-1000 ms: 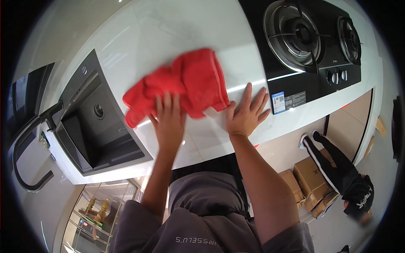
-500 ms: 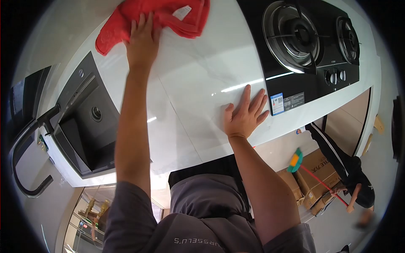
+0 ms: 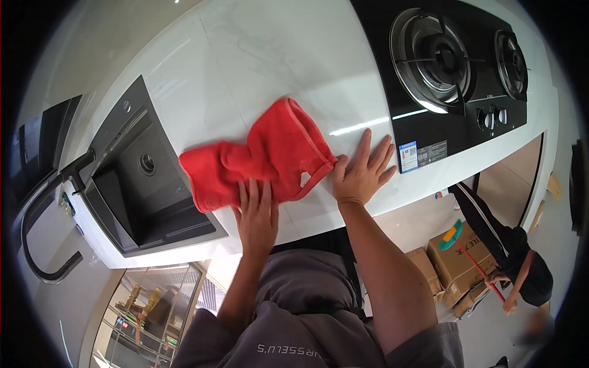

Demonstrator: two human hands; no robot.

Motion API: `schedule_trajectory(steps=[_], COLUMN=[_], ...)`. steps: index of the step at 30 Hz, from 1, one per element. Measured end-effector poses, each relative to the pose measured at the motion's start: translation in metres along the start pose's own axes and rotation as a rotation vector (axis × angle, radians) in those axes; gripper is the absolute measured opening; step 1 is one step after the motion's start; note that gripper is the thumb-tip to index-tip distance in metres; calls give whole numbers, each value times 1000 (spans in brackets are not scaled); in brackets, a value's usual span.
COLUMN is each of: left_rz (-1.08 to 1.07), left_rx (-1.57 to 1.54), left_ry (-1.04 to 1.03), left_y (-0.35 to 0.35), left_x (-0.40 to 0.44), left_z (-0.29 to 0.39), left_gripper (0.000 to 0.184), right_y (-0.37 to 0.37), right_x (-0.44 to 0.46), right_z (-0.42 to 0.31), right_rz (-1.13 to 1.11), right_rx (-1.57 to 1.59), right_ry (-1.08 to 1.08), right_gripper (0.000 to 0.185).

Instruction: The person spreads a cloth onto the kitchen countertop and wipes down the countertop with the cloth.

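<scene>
A bunched red cloth (image 3: 270, 144) with a small white label lies on the white countertop (image 3: 307, 73), between the sink and the stove. My left hand (image 3: 254, 218) presses on its near edge, with the fingers stretched over the fabric and holding it against the surface. To the right of it, my right hand (image 3: 367, 168) rests flat on the counter with fingers spread and nothing in it. Its thumb is right by the cloth's right corner; whether they touch I cannot tell.
A dark sink (image 3: 144, 190) with a black faucet (image 3: 30, 227) is on the left. The black gas stove (image 3: 457, 80) stands on the right, a sticker (image 3: 408, 157) at its near corner. Below right, a person (image 3: 515, 251) holds a green broom (image 3: 451, 235) near cardboard boxes (image 3: 460, 264).
My left hand has pulled the red cloth from the counter's far side toward me and to the right. My right hand stays flat in place. The person's broom has shifted slightly.
</scene>
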State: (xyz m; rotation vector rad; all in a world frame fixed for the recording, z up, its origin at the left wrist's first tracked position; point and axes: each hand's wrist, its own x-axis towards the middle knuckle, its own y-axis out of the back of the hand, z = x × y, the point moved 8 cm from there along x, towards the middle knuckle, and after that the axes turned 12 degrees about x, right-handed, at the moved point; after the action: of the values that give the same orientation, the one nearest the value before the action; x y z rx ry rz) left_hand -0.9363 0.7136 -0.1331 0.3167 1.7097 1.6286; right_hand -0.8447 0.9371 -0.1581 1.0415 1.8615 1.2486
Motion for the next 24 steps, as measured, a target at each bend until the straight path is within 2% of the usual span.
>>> schedule_trajectory(steps=[4,6,9,10,11,14,17,18,20,24], left_rz=[150,377,557,605,529,563,593,598,505,114], left_rx=[148,124,110,172,84,206,180,277,334,92], left_ry=[26,-29,-142,-133,-156,-49,-93,-103,-118,-142], left_y=[29,60,81,90,89,88,86,83,65,25], left_x=[114,187,292,314,337,330,267,236,168,36], left_z=[-28,-40,-61,-60,-68,-56,-35,-25,-9,10], left_gripper=[62,63,60,54,51,48,48,44,47,52], right_y=[-1,-2,-1,-1,-1,-2,-2,-2,-2,-2], right_x=[-1,-1,-1,-1,-1,-2,0,-1,-2,-2], right_z=[3,2,2,2,2,2,1,1,1,2], right_rz=[0,4,17,17,19,23,29,26,23,29], right_rx=[-21,-9,-7,-9,-4,-4,-4,-6,-14,-34], right_ry=[5,4,14,17,20,18,19,18,18,24], right_gripper=[75,74,73,73,72,72,72,72,72,72])
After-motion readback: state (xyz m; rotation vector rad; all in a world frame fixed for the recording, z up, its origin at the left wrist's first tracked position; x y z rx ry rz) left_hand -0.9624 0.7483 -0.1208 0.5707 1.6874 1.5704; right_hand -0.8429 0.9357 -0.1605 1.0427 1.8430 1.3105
